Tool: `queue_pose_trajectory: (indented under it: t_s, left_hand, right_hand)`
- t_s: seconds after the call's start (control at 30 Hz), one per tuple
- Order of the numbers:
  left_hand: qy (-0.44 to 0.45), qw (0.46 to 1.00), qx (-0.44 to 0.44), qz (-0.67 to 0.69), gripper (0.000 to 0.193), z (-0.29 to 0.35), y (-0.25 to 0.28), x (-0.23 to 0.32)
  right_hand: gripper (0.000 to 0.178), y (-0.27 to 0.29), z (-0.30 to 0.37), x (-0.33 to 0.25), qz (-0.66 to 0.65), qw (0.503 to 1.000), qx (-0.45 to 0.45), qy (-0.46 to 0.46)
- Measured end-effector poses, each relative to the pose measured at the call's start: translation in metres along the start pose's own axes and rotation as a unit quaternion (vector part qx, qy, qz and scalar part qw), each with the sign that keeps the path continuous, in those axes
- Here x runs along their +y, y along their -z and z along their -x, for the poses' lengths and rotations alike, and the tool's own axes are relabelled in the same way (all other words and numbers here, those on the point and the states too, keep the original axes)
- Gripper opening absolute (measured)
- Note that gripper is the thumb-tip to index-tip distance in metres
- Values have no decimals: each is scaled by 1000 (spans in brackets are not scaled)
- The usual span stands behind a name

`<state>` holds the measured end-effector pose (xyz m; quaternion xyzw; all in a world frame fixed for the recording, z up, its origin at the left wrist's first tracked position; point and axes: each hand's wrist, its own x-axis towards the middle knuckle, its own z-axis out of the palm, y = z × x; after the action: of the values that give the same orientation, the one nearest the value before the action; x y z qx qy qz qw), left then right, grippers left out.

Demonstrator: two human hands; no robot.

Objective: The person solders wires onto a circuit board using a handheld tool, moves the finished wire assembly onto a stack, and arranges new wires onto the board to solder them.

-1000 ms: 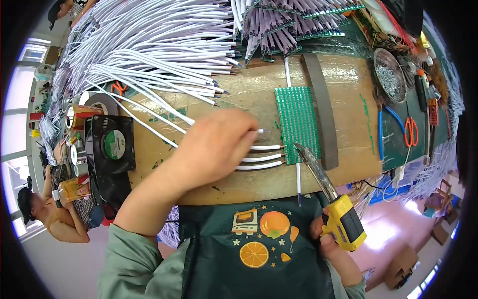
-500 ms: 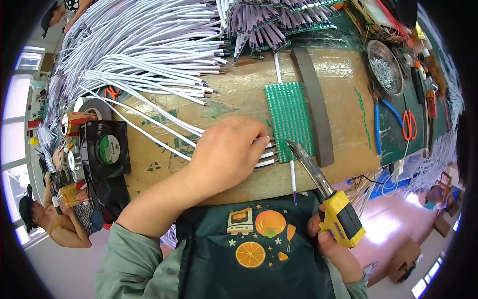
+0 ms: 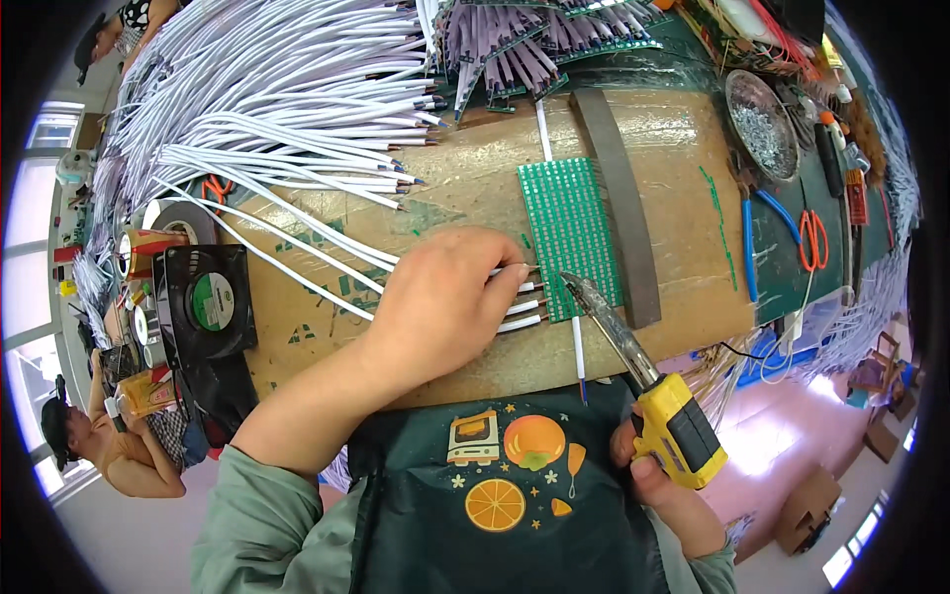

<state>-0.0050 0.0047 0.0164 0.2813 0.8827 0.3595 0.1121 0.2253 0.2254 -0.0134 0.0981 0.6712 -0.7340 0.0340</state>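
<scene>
A green circuit board (image 3: 569,223) with rows of small pads lies on the brown work board. My left hand (image 3: 445,292) pinches the end of a white cable at the board's left edge; the fingers hide part of it. Just below, more white cables (image 3: 520,323) reach the same edge with bared dark ends. My right hand (image 3: 665,485) is closed around the yellow handle of a soldering iron (image 3: 683,431). Its dark tip rests on or just above the circuit board, close to my left fingertips; contact is hard to tell. A dark grey strip (image 3: 621,213) lies along the board's right side.
A big bundle of white cables (image 3: 287,79) spreads at the far left, beside stacked green boards (image 3: 554,45). A black fan (image 3: 210,302) stands left. To the right are a metal dish (image 3: 762,124), blue-handled pliers (image 3: 749,247) and orange-handled scissors (image 3: 813,241). Another person (image 3: 124,445) sits left.
The whole view has shifted slightly, so the bench appears a little further left and up. Both hands keep their grips, and the iron's tip stays over the circuit board's left part.
</scene>
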Motion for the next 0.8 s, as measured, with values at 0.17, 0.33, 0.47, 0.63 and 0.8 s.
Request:
queue_pose_trajectory:
  t_s: [0.17,0.33,0.47,0.63,0.8]
  left_hand:
    - [-16,1000,7,-12,12,0,-1,-1]
    - [-23,1000,13,-11,12,1,-1,-2]
    - [-25,1000,3,-16,12,0,-2,-1]
    - [-33,999,18,-16,10,2,-5,-3]
    - [-24,999,27,-2,11,3,-8,-1]
  right_hand:
    - [15,-1,0,-1,-36,999,2,-27]
    - [15,2,-1,3,9,1000,-14,6]
    - [16,2,2,6,33,999,-17,17]
    - [16,-5,0,7,-75,997,8,27]
    - [16,-5,-1,8,-74,997,-4,28]
